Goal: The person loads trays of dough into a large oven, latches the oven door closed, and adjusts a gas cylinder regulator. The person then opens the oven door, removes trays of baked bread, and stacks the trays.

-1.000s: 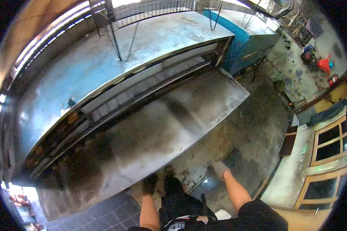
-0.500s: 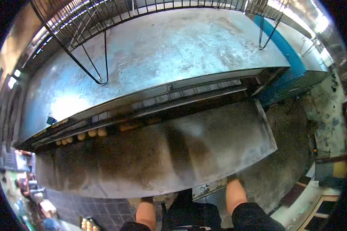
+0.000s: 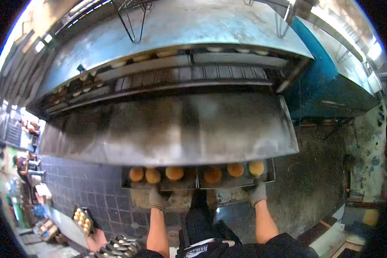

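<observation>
Two dark baking trays with round golden-brown buns lie side by side below the edge of the lowered metal oven door (image 3: 172, 142). My left hand (image 3: 159, 198), in a pale glove, is closed at the near rim of the left baking tray (image 3: 182, 187). At the near right corner of the right baking tray (image 3: 228, 186), my gloved right hand (image 3: 258, 193) grips the rim. A bun (image 3: 174, 173) sits in the left tray and another bun (image 3: 256, 167) in the right one. The door hides the trays' far parts, and my fingertips are partly hidden.
Above the door is the oven opening (image 3: 159, 84), with more buns on the upper level. A blue cabinet (image 3: 318, 81) stands to the right. A tray of buns (image 3: 82, 221) is at lower left on the tiled floor side. A person (image 3: 28, 165) is at far left.
Both hands have come out from under the oven door, and the two trays of buns now show with them. The camera view has shifted, so the door appears higher.
</observation>
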Demonstrator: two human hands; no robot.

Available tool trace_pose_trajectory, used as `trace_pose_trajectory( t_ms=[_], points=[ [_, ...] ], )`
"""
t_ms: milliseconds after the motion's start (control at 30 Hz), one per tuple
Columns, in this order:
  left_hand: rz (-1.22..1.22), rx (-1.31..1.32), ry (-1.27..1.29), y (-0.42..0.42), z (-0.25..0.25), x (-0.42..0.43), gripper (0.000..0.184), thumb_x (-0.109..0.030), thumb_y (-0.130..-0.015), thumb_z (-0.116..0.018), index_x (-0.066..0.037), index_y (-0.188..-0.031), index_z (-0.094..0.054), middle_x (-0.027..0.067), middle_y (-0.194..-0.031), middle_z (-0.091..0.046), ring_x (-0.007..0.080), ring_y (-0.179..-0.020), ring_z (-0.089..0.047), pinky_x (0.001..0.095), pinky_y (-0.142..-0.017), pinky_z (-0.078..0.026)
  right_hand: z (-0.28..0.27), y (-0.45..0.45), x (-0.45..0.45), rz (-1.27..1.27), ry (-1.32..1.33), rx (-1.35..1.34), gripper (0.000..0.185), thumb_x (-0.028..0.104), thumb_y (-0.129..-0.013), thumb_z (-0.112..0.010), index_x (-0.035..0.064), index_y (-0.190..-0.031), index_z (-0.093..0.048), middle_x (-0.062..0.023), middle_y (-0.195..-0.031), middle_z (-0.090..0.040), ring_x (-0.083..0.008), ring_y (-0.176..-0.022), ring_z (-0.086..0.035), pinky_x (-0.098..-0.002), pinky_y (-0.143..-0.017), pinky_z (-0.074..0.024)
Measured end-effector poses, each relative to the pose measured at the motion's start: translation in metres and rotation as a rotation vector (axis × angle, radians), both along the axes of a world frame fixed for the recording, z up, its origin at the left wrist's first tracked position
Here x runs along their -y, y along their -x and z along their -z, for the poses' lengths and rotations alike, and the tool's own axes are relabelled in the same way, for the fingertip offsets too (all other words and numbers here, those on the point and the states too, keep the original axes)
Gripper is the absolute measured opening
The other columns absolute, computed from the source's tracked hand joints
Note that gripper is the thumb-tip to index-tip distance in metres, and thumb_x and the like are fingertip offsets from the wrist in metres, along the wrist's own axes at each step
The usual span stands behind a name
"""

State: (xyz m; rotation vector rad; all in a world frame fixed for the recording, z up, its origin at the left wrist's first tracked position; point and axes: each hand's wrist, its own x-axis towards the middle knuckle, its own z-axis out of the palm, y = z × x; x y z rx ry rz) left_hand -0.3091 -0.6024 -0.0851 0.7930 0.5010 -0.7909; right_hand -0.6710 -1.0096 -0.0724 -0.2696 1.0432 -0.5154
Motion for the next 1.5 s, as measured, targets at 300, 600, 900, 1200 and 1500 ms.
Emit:
trace_pose_trajectory(
  t_ms=[300, 600, 900, 1200, 1500],
  points=[
    [-0.121, -0.099, -0.225, 0.27, -0.168, -0.146, 0.028, -0.014, -0.103, -0.064, -0.004, -0.128, -0.072, 0.0138, -0.124, -0.077, 0.0322, -0.119, -0.075, 0.0558, -0.104, -0.064, -0.101, 0.267, -0.193, 0.114, 0.06, -0.047, 0.057, 0.02, -0.102, -0.068, 0.0067, -0.156, -0.061, -0.0146, -0.142, -0.068, -0.0375, -0.131, -0.069, -0.0614, -0.114, -0.0614],
    [-0.201, 0.079, -0.227, 0.332, -0.182, -0.22, 0.02, -0.011, -0.097, -0.066, -0.004, -0.114, -0.074, 0.01, -0.115, -0.075, 0.031, -0.112, -0.076, 0.0514, -0.103, -0.064, -0.2, 0.298, -0.222, 0.24, 0.096, -0.076, 0.037, 0.014, -0.094, -0.066, 0.002, -0.128, -0.072, -0.0131, -0.124, -0.072, -0.0366, -0.119, -0.071, -0.0602, -0.112, -0.0621],
    [-0.134, 0.209, -0.085, 0.082, -0.258, -0.048, 0.047, -0.024, -0.107, -0.067, -0.007, -0.15, -0.071, 0.0145, -0.148, -0.077, 0.0379, -0.136, -0.075, 0.0587, -0.119, -0.062, -0.229, 0.082, -0.084, 0.108, 0.243, 0.082, 0.037, 0.019, -0.099, -0.068, 0.0051, -0.133, -0.076, -0.0095, -0.127, -0.076, -0.0318, -0.119, -0.076, -0.0569, -0.107, -0.065],
    [-0.092, 0.161, -0.12, -0.102, -0.261, 0.05, 0.048, -0.034, -0.114, -0.065, -0.008, -0.154, -0.068, 0.0141, -0.147, -0.075, 0.0372, -0.131, -0.074, 0.058, -0.111, -0.062, -0.248, -0.098, -0.006, 0.136, 0.201, 0.162, 0.049, 0.034, -0.112, -0.069, 0.0095, -0.155, -0.069, -0.0126, -0.149, -0.074, -0.0377, -0.134, -0.072, -0.0637, -0.108, -0.0634],
    [-0.119, 0.104, -0.25, -0.178, -0.237, 0.111, 0.044, -0.026, -0.106, -0.07, -0.008, -0.146, -0.07, 0.0113, -0.131, -0.075, 0.0337, -0.119, -0.073, 0.0526, -0.107, -0.059, -0.233, -0.156, 0.075, 0.079, 0.314, 0.038, 0.055, 0.028, -0.11, -0.07, 0.0087, -0.161, -0.063, -0.0134, -0.159, -0.066, -0.0357, -0.145, -0.063, -0.0606, -0.124, -0.0512]
  ],
)
